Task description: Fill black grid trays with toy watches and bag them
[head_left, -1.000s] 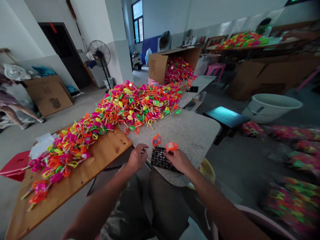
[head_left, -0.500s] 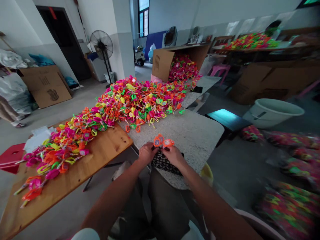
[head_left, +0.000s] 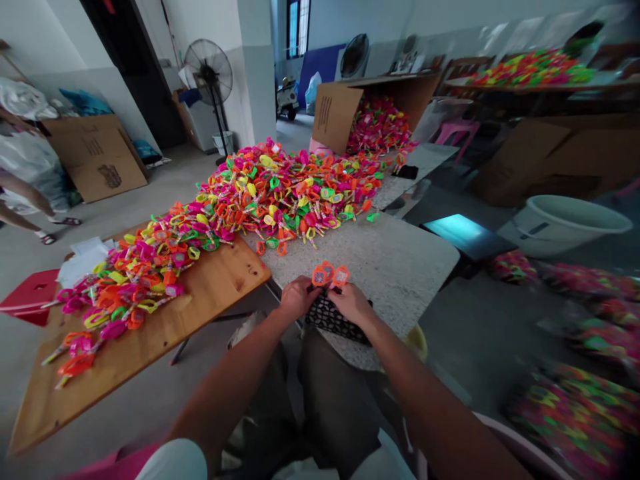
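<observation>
My left hand (head_left: pixel 296 297) is closed, its fingertips pinching at the lower left of some small orange plastic toys (head_left: pixel 326 273) that look like toy watches with round faces. From the other side, my right hand (head_left: pixel 351 303) pinches the same group near the right-hand face. Which toy each hand grips is partly hidden by the fingers. Under both hands lies a black cloth with a light pattern (head_left: pixel 335 323), at the near edge of the speckled table (head_left: pixel 405 257). Beyond the hands spreads a large pile of similar pink, orange, yellow and green toys (head_left: pixel 295 190).
A wooden board (head_left: pixel 200 297) at the left carries more toys. Behind the pile, a tipped cardboard box (head_left: pixel 340 117) spills toys. On the right are a pale tub (head_left: pixel 565 227) and filled bags (head_left: pixel 575 413) on the floor. Another person's legs (head_left: pixel 30 200) show at far left.
The view has shifted slightly, so the scene sits a little to the right. Both hands stay at the orange toys, which have turned slightly. The person at far left has moved their legs.
</observation>
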{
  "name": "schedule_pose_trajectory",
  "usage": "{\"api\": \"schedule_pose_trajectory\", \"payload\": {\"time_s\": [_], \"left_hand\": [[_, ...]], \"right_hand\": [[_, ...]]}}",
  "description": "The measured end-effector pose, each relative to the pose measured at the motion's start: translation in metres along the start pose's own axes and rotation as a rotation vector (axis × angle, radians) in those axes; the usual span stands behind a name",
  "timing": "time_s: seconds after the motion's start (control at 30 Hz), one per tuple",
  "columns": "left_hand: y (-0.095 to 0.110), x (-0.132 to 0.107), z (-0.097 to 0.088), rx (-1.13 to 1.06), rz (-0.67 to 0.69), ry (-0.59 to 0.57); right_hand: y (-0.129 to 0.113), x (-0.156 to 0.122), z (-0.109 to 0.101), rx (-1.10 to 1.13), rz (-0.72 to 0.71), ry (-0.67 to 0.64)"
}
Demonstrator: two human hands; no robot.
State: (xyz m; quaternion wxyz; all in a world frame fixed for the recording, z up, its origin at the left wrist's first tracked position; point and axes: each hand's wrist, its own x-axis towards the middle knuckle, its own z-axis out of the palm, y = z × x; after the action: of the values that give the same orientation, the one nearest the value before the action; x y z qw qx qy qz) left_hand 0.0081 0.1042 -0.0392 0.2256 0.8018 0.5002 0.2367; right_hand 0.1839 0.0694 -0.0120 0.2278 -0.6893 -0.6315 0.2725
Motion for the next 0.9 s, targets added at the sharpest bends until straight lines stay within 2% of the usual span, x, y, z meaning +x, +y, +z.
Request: {"api": "schedule_pose_trajectory", "payload": {"time_s": [0.17,0.3,0.4,0.63,0.9], "left_hand": [[-0.004,0.000,-0.003,-0.015,0.031,-0.042],[-0.007,0.000,-0.002,-0.015,0.004,-0.042],[-0.009,0.000,-0.001,-0.023,0.008,-0.040],[-0.015,-0.004,0.001,-0.029,0.050,-0.016],[-0.008,-0.006,-0.004,-0.027,0.044,0.008]], "right_hand": [[0.001,-0.001,-0.001,-0.033,0.005,-0.086],[-0.003,-0.004,0.008,-0.147,-0.019,-0.010],[-0.009,-0.005,0.016,-0.230,0.017,0.024],[-0.013,-0.004,0.022,-0.355,0.017,-0.010],[-0.006,-0.010,0.023,-0.265,-0.036,0.033]]}}
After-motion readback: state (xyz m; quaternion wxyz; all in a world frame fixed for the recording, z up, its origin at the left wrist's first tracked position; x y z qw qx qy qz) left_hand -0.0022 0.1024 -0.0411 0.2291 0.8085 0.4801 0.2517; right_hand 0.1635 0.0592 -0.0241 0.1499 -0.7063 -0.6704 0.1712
